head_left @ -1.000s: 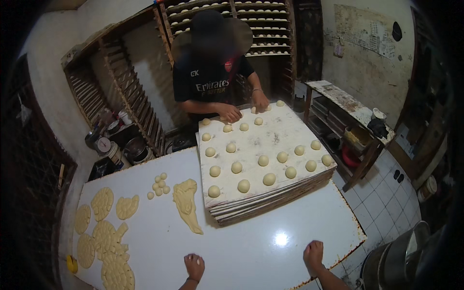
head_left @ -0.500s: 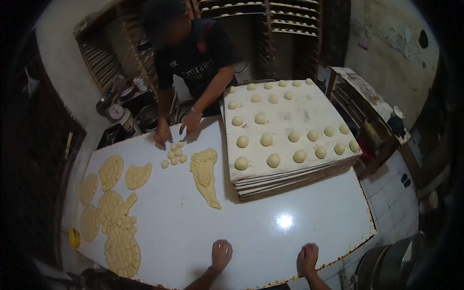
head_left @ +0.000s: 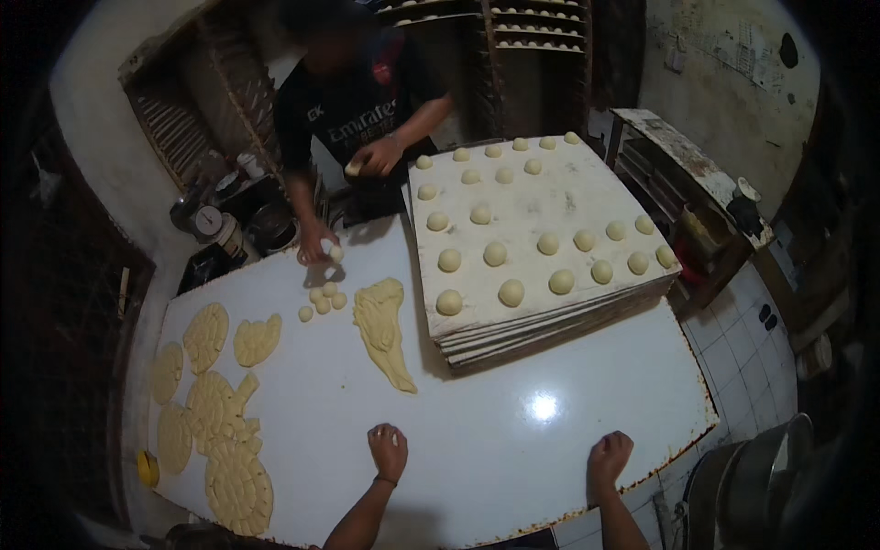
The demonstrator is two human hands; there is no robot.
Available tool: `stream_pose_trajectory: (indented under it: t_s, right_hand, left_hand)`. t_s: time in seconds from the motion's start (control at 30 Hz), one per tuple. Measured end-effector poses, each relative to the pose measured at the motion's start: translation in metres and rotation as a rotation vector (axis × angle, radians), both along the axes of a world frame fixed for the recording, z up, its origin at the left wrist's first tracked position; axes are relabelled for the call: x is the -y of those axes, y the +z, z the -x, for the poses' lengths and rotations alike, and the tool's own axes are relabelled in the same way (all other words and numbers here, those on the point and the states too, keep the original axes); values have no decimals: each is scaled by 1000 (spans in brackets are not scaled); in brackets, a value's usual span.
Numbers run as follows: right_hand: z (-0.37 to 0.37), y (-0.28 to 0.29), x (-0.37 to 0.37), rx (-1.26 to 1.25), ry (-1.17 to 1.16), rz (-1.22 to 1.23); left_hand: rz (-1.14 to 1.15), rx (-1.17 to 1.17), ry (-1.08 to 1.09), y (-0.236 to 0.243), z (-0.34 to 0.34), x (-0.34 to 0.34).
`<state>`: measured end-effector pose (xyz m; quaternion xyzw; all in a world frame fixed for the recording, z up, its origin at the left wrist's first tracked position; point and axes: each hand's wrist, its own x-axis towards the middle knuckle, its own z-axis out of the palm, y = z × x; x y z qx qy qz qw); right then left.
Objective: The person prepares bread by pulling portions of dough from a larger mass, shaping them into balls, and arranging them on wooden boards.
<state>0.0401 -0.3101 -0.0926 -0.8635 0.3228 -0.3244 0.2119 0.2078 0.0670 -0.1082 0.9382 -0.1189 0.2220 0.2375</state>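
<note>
My left hand (head_left: 388,449) is closed with its fingers curled in, over the near middle of the white table (head_left: 477,431). My right hand (head_left: 610,463), also closed, is near the table's right front edge. Whatever either hand may hold is hidden under the curled fingers. Beyond my left hand lies a long, lumpy strip of dough (head_left: 379,330). A small cluster of dough balls (head_left: 324,301) sits farther off, to the left of that strip. Flattened dough rounds scored into pieces (head_left: 236,490) cover the table's left side.
A stack of floured boards (head_left: 541,323), several dough balls on top, fills the far right of the table. A co-worker (head_left: 357,119) stands across, holding dough balls. Racks (head_left: 541,46) are behind; a worn bench (head_left: 683,156) and metal pots (head_left: 761,477) stand at right.
My left hand has moved left and farther in; my right hand has shifted right and slightly farther in. The co-worker has lifted dough balls from the cluster, one hand raised toward the chest.
</note>
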Motion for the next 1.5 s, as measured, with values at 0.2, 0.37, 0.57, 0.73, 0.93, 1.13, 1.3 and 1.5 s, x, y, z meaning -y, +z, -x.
stream_pose_trajectory:
  t_s: [0.2, 0.37, 0.57, 0.73, 0.93, 1.13, 1.3, 1.5]
  right_hand:
    - [69, -5, -30, -44, 38, -384]
    - [-4, 24, 82, 714, -233, -1683]
    - [-259, 183, 189, 401, 859, -1245]
    - [-432, 222, 208, 265, 979, -219]
    - [-473, 195, 211, -224, 1144, -12]
    - [-274, 224, 308, 871, 789, -550]
    - [-80, 151, 335, 504, 225, -698]
    - [16, 117, 234, 59, 80, -820]
  left_hand:
    - [70, -176, -170, -14, 73, 2]
    - [155, -180, 457, -21, 39, 19]
    - [302, -95, 540, -17, 85, 50]
    - [1539, -36, 637, 39, 37, 49]
    - [918, -265, 53, 223, -128, 192]
    - [255, 87, -586, 243, -299, 349]
    - [-276, -141, -496, 204, -354, 365]
    - [295, 85, -545, 256, -235, 249]
